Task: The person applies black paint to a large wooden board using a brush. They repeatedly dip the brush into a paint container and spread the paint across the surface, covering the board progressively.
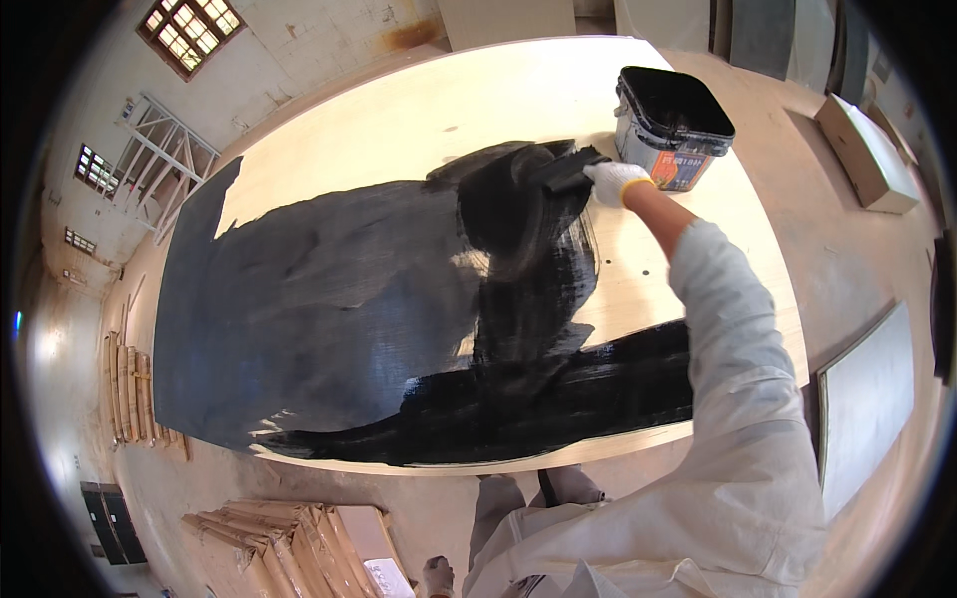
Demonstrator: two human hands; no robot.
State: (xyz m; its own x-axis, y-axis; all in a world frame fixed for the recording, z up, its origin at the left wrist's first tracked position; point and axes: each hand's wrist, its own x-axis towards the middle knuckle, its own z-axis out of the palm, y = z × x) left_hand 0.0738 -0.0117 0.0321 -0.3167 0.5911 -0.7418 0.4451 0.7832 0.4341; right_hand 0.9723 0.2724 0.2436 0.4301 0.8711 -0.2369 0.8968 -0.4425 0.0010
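My right hand (pixel 613 185), in a white glove with a yellow cuff, grips a flat black spreading tool (pixel 568 173) coated in paint; its exact kind is hidden by the coating. The tool rests on the large pale wooden board (pixel 518 85), at the upper edge of a wet black patch (pixel 528 299). Just beyond the hand, toward the far right corner, stands a square paint bucket (pixel 648 149) with a black inside and smeared rim. Low in the view, off the board, my left hand (pixel 437 576) hangs with its fingers curled, and nothing shows in it.
Wrapped bundles of boards (pixel 289 548) lie on the floor at the near left, with more wrapped pieces (pixel 128 389) farther left. A grey panel (pixel 867 409) and a long box (pixel 867 154) are at the right. A white metal frame (pixel 164 164) stands by the wall.
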